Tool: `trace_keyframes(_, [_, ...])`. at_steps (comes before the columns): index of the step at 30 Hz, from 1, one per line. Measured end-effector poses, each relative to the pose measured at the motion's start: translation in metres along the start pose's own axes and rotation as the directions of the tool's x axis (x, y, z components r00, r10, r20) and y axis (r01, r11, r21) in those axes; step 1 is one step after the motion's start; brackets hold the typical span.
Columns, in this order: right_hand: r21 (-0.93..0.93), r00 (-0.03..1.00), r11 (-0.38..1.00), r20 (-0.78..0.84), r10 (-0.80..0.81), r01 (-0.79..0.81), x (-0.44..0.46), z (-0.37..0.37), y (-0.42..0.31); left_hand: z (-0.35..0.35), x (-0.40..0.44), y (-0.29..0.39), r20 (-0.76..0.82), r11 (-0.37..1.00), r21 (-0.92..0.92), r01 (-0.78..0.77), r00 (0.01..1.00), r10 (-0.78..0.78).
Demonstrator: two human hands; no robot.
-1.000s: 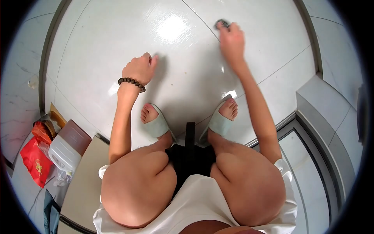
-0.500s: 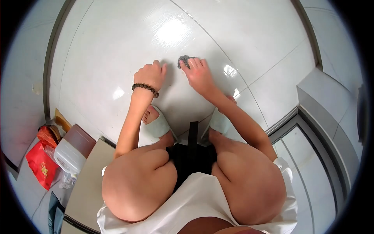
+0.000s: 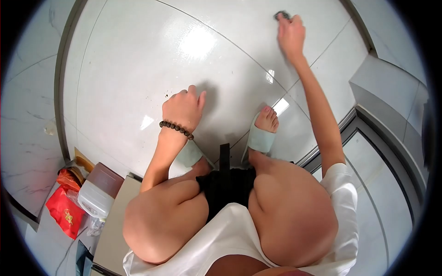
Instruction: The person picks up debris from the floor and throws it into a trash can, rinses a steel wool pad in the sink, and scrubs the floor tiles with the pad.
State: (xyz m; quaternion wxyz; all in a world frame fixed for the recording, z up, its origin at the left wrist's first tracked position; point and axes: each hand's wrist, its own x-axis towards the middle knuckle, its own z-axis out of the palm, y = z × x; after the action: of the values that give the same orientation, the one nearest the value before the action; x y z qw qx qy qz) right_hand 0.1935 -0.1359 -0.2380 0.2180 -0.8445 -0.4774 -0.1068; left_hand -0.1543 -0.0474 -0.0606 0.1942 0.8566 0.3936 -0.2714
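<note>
Dark scouring pad (image 3: 282,15) is at the far right part of the shiny floor (image 3: 133,50), under the fingers of your right hand (image 3: 291,37). This hand is narrow around the pad, with the arm stretched in front of you. Your left hand (image 3: 182,109) is nearer to your body; its fingers are bent and its thumb is apart, but the palm is hidden, so I cannot tell if it holds something or touches the floor.

At your left side stands 1 white plastic container (image 3: 95,202), touching a brown box-like piece (image 3: 106,181); I cannot tell if they are 1 object or 2, nor what is inside. Beside them is a red bag (image 3: 66,212) with a golden mark, its content hidden as well. Crumpled clear plastic (image 3: 95,227) lies close to the container.

Your 2 pale slippers (image 3: 260,139) stand on the floor between your knees and your hands, and your left arm partly covers 1 of them. Some dark specks (image 3: 166,95) are just beside your left hand. A metal frame (image 3: 368,126) borders the right side.

The pad looks rough and fuzzy; the floor is smooth tile with thin joints. Your bracelet (image 3: 176,129) has round brown beads.
</note>
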Motion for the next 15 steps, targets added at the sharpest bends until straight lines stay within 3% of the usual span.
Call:
trace_keyframes(1, [0.025,0.998,0.999,0.045,-0.041,0.040,-0.012,-0.003,-0.022,-0.001,0.001,0.002,0.007,1.000,0.005,-0.009,1.000,0.009])
trace_keyframes(3, [0.291,0.989,0.953,0.139,0.046,-0.086,-0.050,0.000,-0.078,-0.002,0.001,0.004,-0.003,1.000,0.012,-0.017,1.000,0.017])
trace_keyframes(4, [0.261,0.984,0.959,0.105,-0.144,0.113,-0.066,-0.010,-0.109,0.000,0.003,0.003,0.002,1.000,0.012,-0.020,1.000,0.020])
trace_keyframes(5, [0.328,0.953,0.933,0.206,-0.222,0.146,-0.084,-0.013,-0.131,0.001,0.004,0.002,0.000,1.000,0.015,-0.022,1.000,0.022])
trace_keyframes(8, [0.312,0.899,0.906,0.240,-0.367,0.287,-0.108,-0.026,-0.172,0.002,0.004,-0.001,-0.110,0.997,0.008,-0.082,0.991,0.082])
trace_keyframes(9, [0.321,0.860,0.884,0.275,-0.430,0.339,-0.110,-0.027,-0.175,0.001,0.005,-0.001,-0.115,0.997,-0.005,-0.075,0.991,0.074])
trace_keyframes(12, [0.366,0.870,0.863,0.215,-0.443,0.349,-0.099,-0.020,-0.157,-0.003,0.003,-0.001,-0.131,0.998,-0.007,-0.061,0.990,0.060])
trace_keyframes(15, [0.277,0.937,0.916,0.115,-0.330,0.289,-0.054,-0.004,-0.112,-0.004,0.002,-0.004,-0.097,1.000,-0.003,-0.024,0.995,0.023])
